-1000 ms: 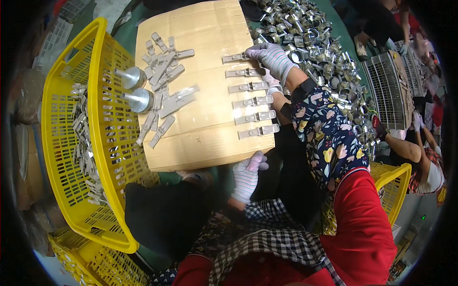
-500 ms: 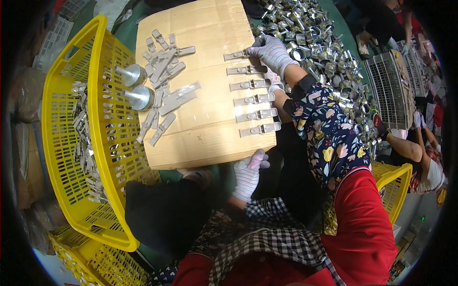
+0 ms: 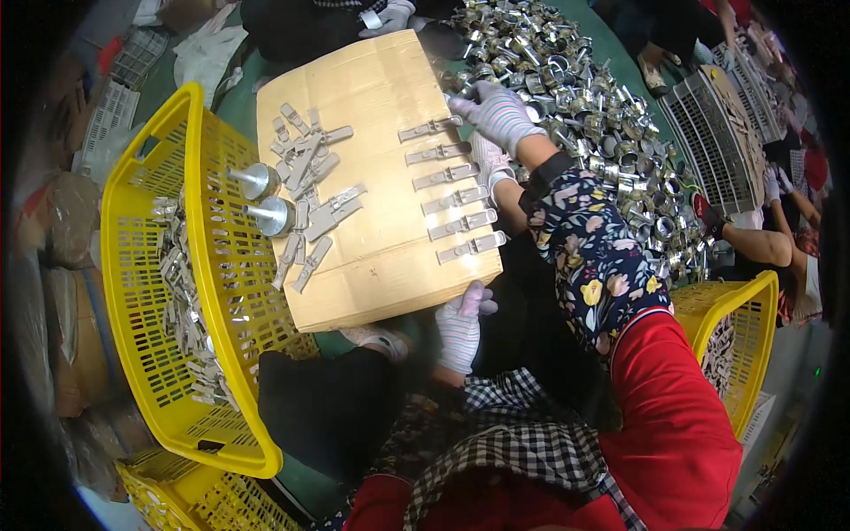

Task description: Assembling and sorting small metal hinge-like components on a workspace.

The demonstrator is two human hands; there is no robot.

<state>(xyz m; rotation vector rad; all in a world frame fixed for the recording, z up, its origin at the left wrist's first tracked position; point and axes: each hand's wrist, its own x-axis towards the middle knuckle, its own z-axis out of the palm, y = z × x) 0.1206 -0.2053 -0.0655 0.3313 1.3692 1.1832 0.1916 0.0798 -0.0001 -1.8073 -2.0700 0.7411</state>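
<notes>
A cardboard box (image 3: 372, 274) lies before me. Grey clip-like metal pieces (image 3: 465, 222) form a column along its right side, and several more lie in a loose heap (image 3: 310, 168) at left. My right hand (image 3: 503, 117), in a striped glove, is at the box's far right edge beside the topmost piece, fingers stretched and apart, holding nothing I can see. Below the near right corner, close to the cardboard, my left hand (image 3: 460, 332) has its fingers curled in. What it holds, if anything, is hidden. Two round metal parts with stems (image 3: 270, 215) rest at the box's left edge.
A yellow basket (image 3: 199, 265) with grey pieces stands left, another yellow basket (image 3: 753, 319) right. Ring-shaped metal parts (image 3: 575, 97) are heaped beyond my right hand. Across the box, another person's gloved hand (image 3: 391, 16) shows. Grey crates (image 3: 708, 133) and other people are at far right.
My right hand has come off the topmost clip-like piece, which now lies more slanted. The view has shifted, bringing another person's hand in at the top. My left hand stays by the near corner.
</notes>
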